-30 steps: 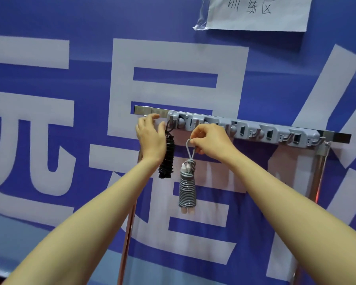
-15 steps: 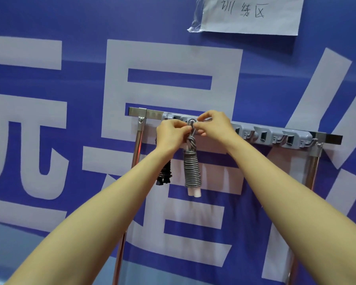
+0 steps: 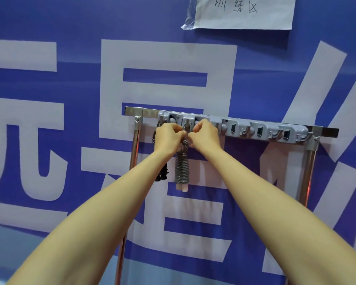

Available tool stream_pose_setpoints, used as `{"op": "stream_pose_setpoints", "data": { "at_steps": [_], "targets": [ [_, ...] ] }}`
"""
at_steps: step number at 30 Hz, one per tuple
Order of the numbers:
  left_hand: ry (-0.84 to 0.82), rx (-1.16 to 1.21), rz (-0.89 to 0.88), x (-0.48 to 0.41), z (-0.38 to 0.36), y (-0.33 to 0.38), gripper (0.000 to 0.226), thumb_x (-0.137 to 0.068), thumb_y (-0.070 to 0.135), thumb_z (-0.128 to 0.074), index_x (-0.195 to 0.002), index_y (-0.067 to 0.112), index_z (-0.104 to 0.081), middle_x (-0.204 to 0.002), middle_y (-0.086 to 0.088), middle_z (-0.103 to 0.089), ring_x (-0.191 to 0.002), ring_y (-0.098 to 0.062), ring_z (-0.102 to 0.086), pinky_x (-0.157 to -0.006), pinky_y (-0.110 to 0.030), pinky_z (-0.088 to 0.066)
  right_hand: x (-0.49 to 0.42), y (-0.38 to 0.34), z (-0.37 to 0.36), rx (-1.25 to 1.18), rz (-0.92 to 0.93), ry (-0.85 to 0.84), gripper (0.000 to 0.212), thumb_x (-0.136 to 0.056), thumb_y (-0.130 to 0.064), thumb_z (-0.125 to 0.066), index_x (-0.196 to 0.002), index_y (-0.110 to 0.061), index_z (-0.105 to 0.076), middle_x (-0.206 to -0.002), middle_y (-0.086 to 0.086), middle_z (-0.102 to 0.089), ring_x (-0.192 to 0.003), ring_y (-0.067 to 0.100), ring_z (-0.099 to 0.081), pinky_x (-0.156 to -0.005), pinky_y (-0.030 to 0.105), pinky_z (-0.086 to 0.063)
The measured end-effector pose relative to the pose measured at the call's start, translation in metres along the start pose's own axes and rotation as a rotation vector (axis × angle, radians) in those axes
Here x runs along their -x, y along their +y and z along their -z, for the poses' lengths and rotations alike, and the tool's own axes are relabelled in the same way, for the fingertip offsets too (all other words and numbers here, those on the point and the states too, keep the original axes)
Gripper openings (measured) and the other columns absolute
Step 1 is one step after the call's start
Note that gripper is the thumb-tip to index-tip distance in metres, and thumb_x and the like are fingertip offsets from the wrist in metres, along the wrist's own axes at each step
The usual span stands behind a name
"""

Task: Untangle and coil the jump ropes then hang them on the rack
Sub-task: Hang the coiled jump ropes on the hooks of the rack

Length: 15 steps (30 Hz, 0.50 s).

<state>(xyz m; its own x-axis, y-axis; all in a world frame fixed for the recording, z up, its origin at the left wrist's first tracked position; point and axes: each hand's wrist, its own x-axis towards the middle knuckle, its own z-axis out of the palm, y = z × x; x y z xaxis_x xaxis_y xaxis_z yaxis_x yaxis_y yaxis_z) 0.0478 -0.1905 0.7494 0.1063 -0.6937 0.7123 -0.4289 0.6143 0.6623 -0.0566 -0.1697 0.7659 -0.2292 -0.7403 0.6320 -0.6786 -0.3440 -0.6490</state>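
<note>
Grey jump rope (image 3: 181, 169), coiled, hangs below the rack (image 3: 255, 130), long axis vertical, handle ends pointing to 6 o'clock. Left hand (image 3: 169, 138) and right hand (image 3: 206, 134) pinch its top loop. Black jump rope (image 3: 162, 175) hangs just beside it at 9 o'clock.

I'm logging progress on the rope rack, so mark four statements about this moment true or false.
1. The left hand and the right hand both pinch the top loop of the grey rope at the hook rail. True.
2. The grey rope hangs left of the black rope. False: it hangs to its right.
3. Ropes hang from the rail right of the hands. False: none hangs there.
4. A paper sheet is stuck to the wall above the hook rail. True.
</note>
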Motion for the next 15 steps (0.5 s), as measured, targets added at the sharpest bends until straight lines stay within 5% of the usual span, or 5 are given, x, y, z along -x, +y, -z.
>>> {"op": "stream_pose_setpoints", "data": {
  "at_steps": [6,10,12,15],
  "targets": [
    [0.101,-0.164,-0.184,0.031,0.0,-0.009,0.033,-0.09,0.011,-0.06,-0.123,0.008,-0.054,-0.121,-0.01,-0.051,-0.113,-0.023,-0.048,-0.096,-0.03,-0.041,0.033,0.023,0.014,0.504,0.235,-0.066,0.038,-0.092,-0.014,-0.054,-0.126,-0.009,-0.038,-0.125,0.011,-0.05,-0.104,0.038,-0.057,-0.07,0.038,-0.037],
    [0.074,-0.463,-0.343,0.079,0.009,-0.032,0.03,-0.085,0.006,-0.062,-0.115,0.005,-0.059,-0.113,-0.012,-0.053,-0.104,-0.029,-0.049,-0.082,-0.04,-0.046,0.069,0.047,0.019,0.714,0.325,-0.105,0.042,-0.091,-0.009,-0.052,-0.129,-0.007,-0.037,-0.123,0.012,-0.047,-0.109,0.034,-0.05,-0.07,0.039,-0.036],
    [-0.004,-0.713,-0.447,0.108,0.013,-0.052,0.034,-0.071,-0.001,-0.07,-0.104,0.003,-0.062,-0.104,-0.014,-0.057,-0.091,-0.034,-0.054,-0.068,-0.041,-0.044,0.094,0.059,0.024,0.845,0.379,-0.137,0.044,-0.088,-0.006,-0.054,-0.129,-0.007,-0.038,-0.123,0.012,-0.048,-0.11,0.033,-0.048,-0.073,0.037,-0.033],
    [-0.208,-1.049,-0.511,0.169,0.022,-0.083,0.035,-0.057,0.002,-0.075,-0.09,0.005,-0.065,-0.1,-0.013,-0.06,-0.087,-0.033,-0.057,-0.068,-0.036,-0.044,0.147,0.085,0.027,0.993,0.472,-0.219,0.046,-0.082,-0.003,-0.057,-0.125,-0.008,-0.044,-0.121,0.012,-0.05,-0.11,0.032,-0.046,-0.081,0.038,-0.034]
  ]
}}
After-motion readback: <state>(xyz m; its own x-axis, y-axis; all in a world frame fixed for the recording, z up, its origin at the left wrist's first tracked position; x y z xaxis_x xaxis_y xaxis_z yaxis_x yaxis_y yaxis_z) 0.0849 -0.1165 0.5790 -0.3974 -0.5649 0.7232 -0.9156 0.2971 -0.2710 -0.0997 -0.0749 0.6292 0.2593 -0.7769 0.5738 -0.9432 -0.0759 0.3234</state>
